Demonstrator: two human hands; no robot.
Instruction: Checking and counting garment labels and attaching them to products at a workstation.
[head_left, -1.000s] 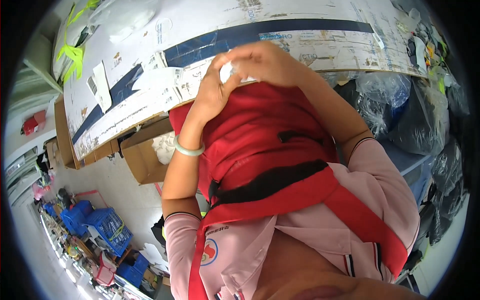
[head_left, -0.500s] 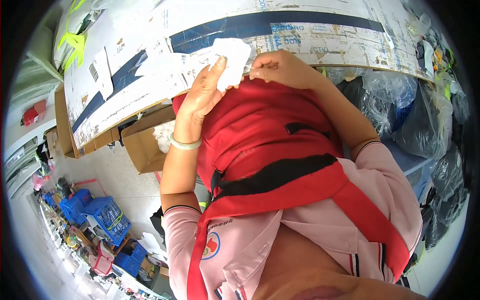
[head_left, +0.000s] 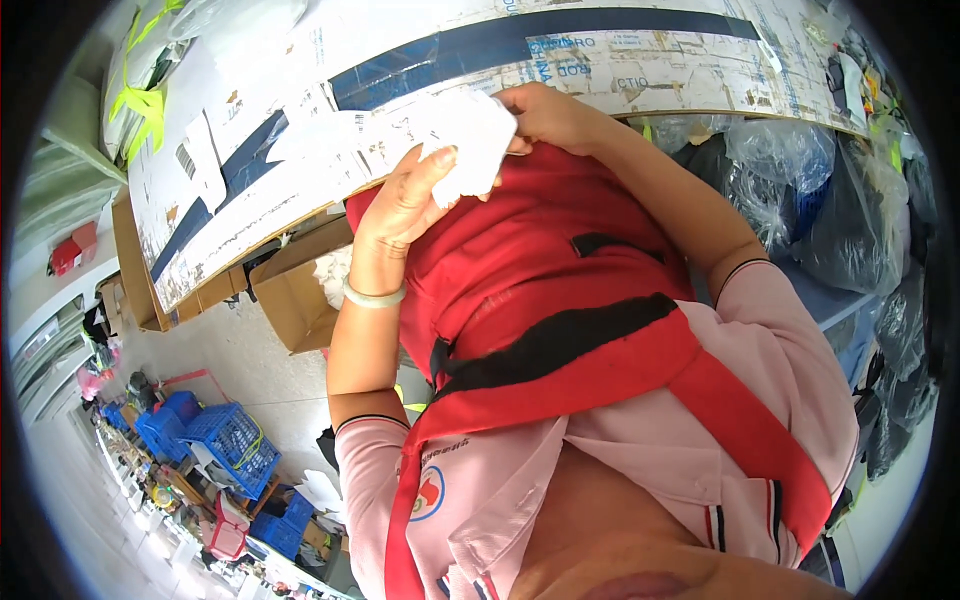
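Note:
A flat white piece (head_left: pixel 468 140), like a small stack of paper or thin cloth, is held up at the near edge of the work table. My left hand (head_left: pixel 415 195) grips its lower left side, the thumb lying on the upper face and the fingers beneath. At its upper right edge is my right hand (head_left: pixel 550 115), fingers bent and closed against the rim; the piece hides some fingertips. What the right fingers pinch there, the white rim or something thinner, cannot be made out.
Worn printed cardboard with dark blue strips covers the table (head_left: pixel 640 80). Below its left side stands an open cardboard box (head_left: pixel 290 295) with white material inside. Clear plastic bags (head_left: pixel 850 240) crowd the right. Blue crates (head_left: pixel 235 450) stand on the floor at lower left.
The right hand has moved slightly left and up, onto the white piece's upper right edge. A thin strand seen earlier between hand and piece no longer shows. The left hand still holds the piece.

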